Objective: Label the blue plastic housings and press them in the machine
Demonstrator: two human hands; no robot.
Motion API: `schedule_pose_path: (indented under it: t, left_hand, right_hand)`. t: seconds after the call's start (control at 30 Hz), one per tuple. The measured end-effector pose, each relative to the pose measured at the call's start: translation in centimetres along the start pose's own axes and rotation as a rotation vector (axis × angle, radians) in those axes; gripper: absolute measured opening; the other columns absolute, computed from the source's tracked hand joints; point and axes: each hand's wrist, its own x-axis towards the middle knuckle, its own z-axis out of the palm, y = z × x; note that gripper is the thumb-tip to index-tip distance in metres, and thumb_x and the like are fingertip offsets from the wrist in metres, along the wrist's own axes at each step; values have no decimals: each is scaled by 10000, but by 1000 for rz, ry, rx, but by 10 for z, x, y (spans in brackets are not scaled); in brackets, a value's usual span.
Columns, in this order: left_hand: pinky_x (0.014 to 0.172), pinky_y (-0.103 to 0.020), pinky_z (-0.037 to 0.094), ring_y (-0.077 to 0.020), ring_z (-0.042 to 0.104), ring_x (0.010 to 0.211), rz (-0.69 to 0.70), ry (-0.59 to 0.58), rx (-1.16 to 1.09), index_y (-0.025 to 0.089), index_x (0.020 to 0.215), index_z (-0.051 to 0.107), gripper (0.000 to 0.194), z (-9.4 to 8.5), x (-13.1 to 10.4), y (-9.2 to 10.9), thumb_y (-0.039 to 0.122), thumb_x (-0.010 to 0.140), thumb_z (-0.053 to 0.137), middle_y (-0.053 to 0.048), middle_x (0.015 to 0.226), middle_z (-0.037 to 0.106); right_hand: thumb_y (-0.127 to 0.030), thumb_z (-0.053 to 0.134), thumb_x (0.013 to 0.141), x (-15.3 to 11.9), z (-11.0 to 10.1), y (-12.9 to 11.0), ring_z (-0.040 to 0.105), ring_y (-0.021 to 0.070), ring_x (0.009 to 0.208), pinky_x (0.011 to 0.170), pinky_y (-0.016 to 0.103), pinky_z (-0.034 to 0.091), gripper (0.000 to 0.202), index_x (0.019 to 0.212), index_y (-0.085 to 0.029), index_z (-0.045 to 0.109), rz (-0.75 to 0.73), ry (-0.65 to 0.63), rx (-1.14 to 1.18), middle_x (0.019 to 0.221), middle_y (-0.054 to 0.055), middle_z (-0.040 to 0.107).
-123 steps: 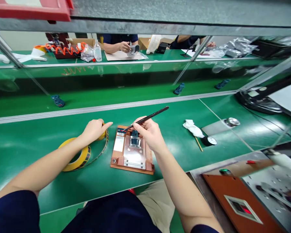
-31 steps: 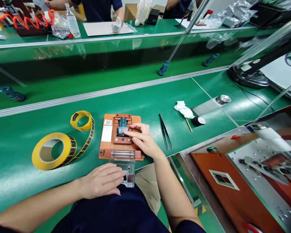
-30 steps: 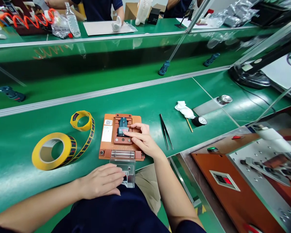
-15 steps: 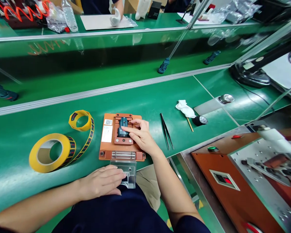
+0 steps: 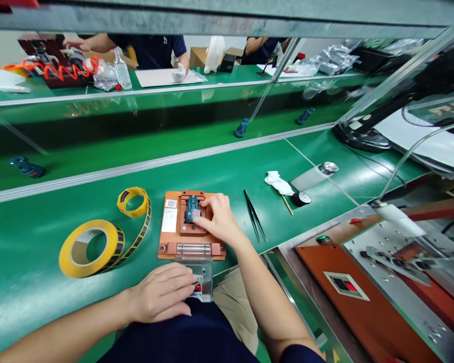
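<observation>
An orange-brown fixture point(image 5: 170, 242) lies on the green bench in front of me. A small blue-grey part point(image 5: 191, 208) sits in its recess. My right hand point(image 5: 219, 222) rests on the fixture, its fingertips pinching the right side of that part. The fixture's clear hinged cover point(image 5: 202, 275) is swung down over the bench's near edge, and my left hand point(image 5: 161, 292) lies on it, fingers bent over its left side. Black tweezers point(image 5: 254, 222) lie on the bench just right of my right hand.
A yellow tape roll point(image 5: 89, 248) with a loose coil point(image 5: 134, 201) lies left of the fixture. A white cloth point(image 5: 276, 182), a thin stick, a black round cap point(image 5: 300, 198) and a metal dish point(image 5: 328, 167) lie to the right. An orange machine point(image 5: 363, 292) stands at the lower right. Other people work beyond the belt.
Four seconds ago my right hand held the tweezers over the closed fixture; now they lie on the bench and the cover is swung down. Over the last second my fingers closed around the part.
</observation>
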Motion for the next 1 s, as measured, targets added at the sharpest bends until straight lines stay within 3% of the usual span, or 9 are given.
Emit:
schedule_pose_path:
  t: [0.1, 0.2, 0.27, 0.33, 0.47, 0.6, 0.73, 0.83, 1.0]
  left_hand:
    - [1041, -461, 531, -250, 638, 1188, -128, 202, 75, 154, 1298, 604, 356, -9, 29, -7, 180, 944, 634, -133, 1189, 719]
    - [1082, -497, 474, -257, 588, 1238, -502, 460, 112, 242, 1235, 656, 303, -21, 72, -27, 197, 935, 647, -102, 1289, 657]
    - [1080, -478, 475, -270, 551, 1285, -763, 573, -111, 264, 1266, 648, 325, -27, 99, -45, 305, 943, 648, -100, 1363, 610]
    - [1011, -422, 528, -279, 587, 1244, -913, 562, -555, 236, 1288, 638, 402, -30, 119, -61, 396, 921, 673, -121, 1344, 628]
    - [893, -316, 569, -242, 674, 1059, -930, 531, -1084, 169, 1152, 704, 414, -27, 142, -69, 397, 819, 796, -136, 1208, 700]
    - [864, -255, 566, -200, 677, 1012, -854, 571, -1092, 179, 1096, 738, 364, -20, 156, -56, 363, 795, 828, -116, 1193, 707]
    - [843, -265, 583, -215, 687, 1013, -818, 561, -1106, 188, 1072, 752, 342, -15, 164, -47, 351, 784, 838, -116, 1204, 704]
    - [830, -295, 594, -246, 685, 1042, -819, 548, -1147, 193, 1082, 751, 355, -14, 165, -47, 347, 775, 843, -123, 1227, 695]
    - [849, -291, 572, -220, 671, 1021, -827, 534, -1154, 192, 1058, 751, 343, -11, 163, -50, 346, 768, 846, -113, 1199, 701]
  right_hand:
    - [-547, 838, 703, 0, -5, -19, 556, 314, 1053, 893, 469, 511, 476, 901, -189, 595, 25, -78, -114, 1057, 120, 613]
    - [-461, 805, 763, -6, -15, -39, 619, 297, 1039, 904, 451, 512, 436, 1020, -189, 581, 2, -3, -73, 1075, 114, 669]
    - [-404, 791, 782, -14, -26, -49, 644, 296, 1067, 944, 461, 505, 476, 1146, -195, 568, -69, 48, -25, 1135, 109, 693]
    - [-357, 787, 783, -24, -37, -55, 646, 298, 1111, 996, 475, 484, 485, 1192, -206, 573, -137, 99, 17, 1187, 106, 698]
    - [-352, 784, 781, -43, -55, -53, 641, 255, 1129, 998, 407, 495, 497, 1214, -214, 582, -60, 171, 280, 1241, 91, 674]
    - [-451, 677, 869, -50, -56, -46, 654, 161, 811, 719, 284, 527, 357, 1121, -213, 590, 116, 58, 652, 975, 28, 692]
    - [-439, 687, 830, -50, -47, -51, 394, 61, 491, 435, 177, 293, 291, 923, -216, 525, 250, 81, 1010, 680, -66, 525]
    - [-439, 687, 799, -48, -41, -60, 257, 38, 469, 402, 149, 134, 316, 875, -223, 470, 324, 141, 1232, 650, -86, 447]
    - [-504, 688, 801, -48, -39, -67, 204, 29, 464, 395, 128, 88, 380, 849, -225, 434, 383, 167, 1385, 641, -87, 436]
